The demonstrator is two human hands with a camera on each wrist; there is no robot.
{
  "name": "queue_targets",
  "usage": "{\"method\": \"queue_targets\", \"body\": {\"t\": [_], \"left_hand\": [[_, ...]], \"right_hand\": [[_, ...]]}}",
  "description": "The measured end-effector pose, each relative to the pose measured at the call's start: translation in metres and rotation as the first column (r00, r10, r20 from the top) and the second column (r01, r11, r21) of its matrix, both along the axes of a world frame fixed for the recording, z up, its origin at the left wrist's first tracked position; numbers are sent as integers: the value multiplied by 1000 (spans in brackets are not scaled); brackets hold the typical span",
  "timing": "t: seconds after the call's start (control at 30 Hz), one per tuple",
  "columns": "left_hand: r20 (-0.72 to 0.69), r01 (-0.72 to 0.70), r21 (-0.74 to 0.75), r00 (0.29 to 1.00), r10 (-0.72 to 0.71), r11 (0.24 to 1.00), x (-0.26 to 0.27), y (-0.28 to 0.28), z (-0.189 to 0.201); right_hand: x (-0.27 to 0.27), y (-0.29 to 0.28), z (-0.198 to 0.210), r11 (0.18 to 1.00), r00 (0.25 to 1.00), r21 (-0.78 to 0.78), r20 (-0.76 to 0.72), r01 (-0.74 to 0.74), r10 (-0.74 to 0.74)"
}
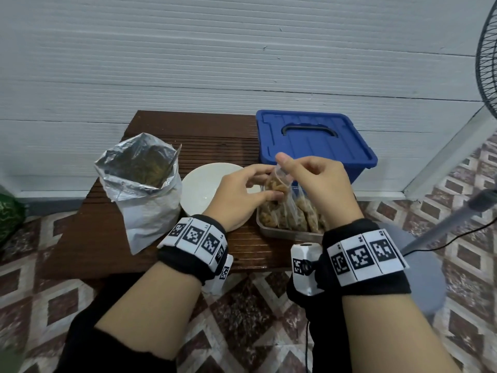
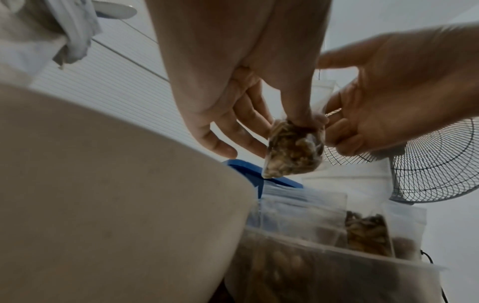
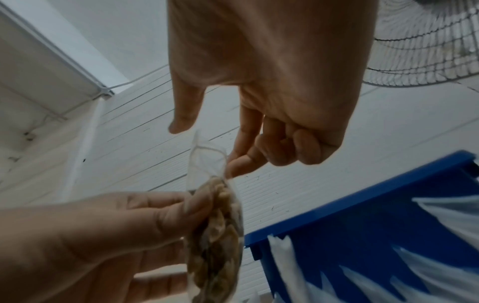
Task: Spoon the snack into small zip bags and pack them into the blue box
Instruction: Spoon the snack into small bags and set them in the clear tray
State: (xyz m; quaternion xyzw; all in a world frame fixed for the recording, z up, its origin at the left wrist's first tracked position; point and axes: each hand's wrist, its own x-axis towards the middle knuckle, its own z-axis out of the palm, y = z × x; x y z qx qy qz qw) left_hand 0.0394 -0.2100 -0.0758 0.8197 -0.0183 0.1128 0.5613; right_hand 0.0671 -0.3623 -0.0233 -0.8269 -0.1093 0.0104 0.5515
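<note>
A small clear zip bag (image 1: 277, 184) half full of brown snack hangs over the metal tray (image 1: 285, 233). My left hand (image 1: 250, 187) pinches its filled lower part (image 2: 293, 151) between thumb and fingers. My right hand (image 1: 298, 170) is at the bag's empty top (image 3: 204, 155). Its forefinger tip touches the plastic and its thumb stands a little off it, while the other fingers are curled in. The blue box (image 1: 314, 141) stands just behind with its lid on.
Several filled zip bags (image 1: 295, 214) stand in the tray. A white bowl (image 1: 201, 184) and an open foil snack bag (image 1: 145, 184) sit to the left on the low brown table (image 1: 107, 238). A standing fan (image 1: 486, 63) is at the right.
</note>
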Motion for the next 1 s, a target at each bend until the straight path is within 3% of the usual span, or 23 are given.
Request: {"method": "queue_targets", "body": {"t": [0.2, 0.47, 0.73, 0.87, 1.0], "left_hand": [[47, -42, 27, 998, 41, 999, 3, -3, -2], [-17, -11, 2, 1000, 11, 1000, 7, -14, -2], [-78, 18, -6, 997, -19, 1000, 11, -23, -10], [-87, 25, 9, 996, -24, 1000, 10, -23, -13], [-100, 23, -9, 995, -23, 1000, 11, -20, -13]], "right_hand": [[1, 1, -3, 964, 986, -258, 164, 60, -17], [8, -24, 6, 982, 970, -49, 173, 184, -173], [10, -61, 6, 927, 906, 47, 194, 373, -375], [17, -66, -1, 885, 866, -67, 251, 461, -432], [25, -66, -20, 861, 875, -188, 214, 473, -434]]}}
